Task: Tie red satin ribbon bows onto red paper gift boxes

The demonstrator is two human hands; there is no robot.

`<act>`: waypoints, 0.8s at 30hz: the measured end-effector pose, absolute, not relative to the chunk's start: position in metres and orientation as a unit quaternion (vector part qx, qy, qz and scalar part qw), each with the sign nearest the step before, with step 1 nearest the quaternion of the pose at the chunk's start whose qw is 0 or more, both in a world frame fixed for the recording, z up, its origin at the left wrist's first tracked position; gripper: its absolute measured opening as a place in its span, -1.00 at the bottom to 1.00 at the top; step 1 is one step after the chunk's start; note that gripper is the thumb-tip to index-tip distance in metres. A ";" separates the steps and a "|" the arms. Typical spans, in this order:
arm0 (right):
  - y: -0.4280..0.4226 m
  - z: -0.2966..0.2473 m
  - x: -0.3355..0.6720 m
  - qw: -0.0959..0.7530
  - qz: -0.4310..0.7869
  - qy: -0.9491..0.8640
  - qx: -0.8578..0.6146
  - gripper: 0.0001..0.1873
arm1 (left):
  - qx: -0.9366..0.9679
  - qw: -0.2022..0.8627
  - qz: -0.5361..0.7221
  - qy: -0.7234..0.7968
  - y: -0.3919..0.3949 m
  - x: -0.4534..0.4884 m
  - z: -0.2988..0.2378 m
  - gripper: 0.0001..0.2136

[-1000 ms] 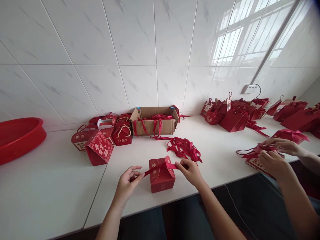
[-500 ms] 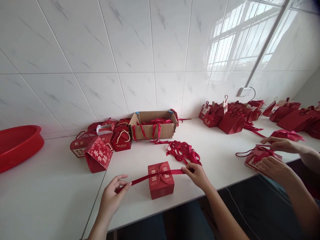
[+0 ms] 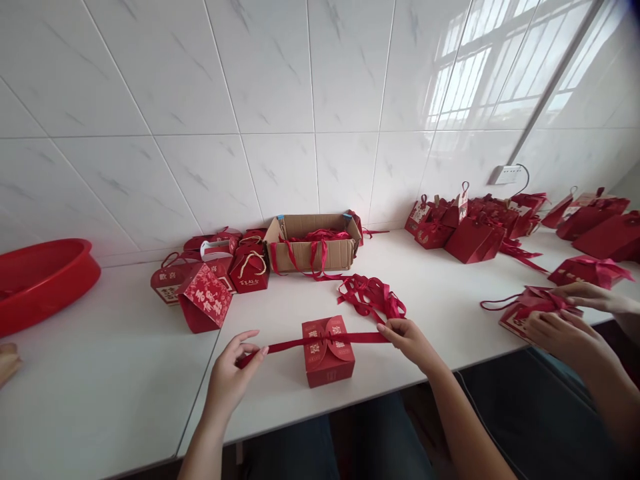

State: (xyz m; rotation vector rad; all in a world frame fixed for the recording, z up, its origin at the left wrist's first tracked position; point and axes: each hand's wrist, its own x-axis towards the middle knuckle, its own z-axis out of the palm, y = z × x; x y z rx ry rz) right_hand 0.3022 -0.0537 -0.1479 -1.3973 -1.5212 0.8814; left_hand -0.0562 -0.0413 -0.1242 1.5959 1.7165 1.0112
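Note:
A small red gift box (image 3: 327, 352) with gold print stands on the white counter (image 3: 125, 387) near its front edge. A red ribbon (image 3: 300, 343) lies stretched across the box's top. My left hand (image 3: 231, 377) pinches the ribbon's left end, left of the box. My right hand (image 3: 411, 341) pinches its right end, right of the box. The ribbon is pulled nearly straight between both hands.
A pile of loose red ribbons (image 3: 371, 297) lies behind the box. A cardboard box (image 3: 313, 243) of ribbons sits at the wall, with finished red boxes (image 3: 210, 277) to its left. A red basin (image 3: 43, 280) is far left. Another person's hands (image 3: 565, 320) work on a red box at right.
My hands have moved apart, drawing the ribbon out flat across the box's top. The view has shifted slightly.

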 end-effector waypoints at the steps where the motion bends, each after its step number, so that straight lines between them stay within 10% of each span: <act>1: -0.054 -0.149 0.302 0.430 0.353 -0.612 -0.562 -0.46 | 0.602 0.286 0.378 0.643 -0.042 -0.055 -0.126 -0.55; 24: -0.047 -0.107 0.229 0.391 0.308 -0.768 -0.403 -0.43 | 0.673 0.299 0.429 0.522 -0.048 0.035 -0.125 -0.81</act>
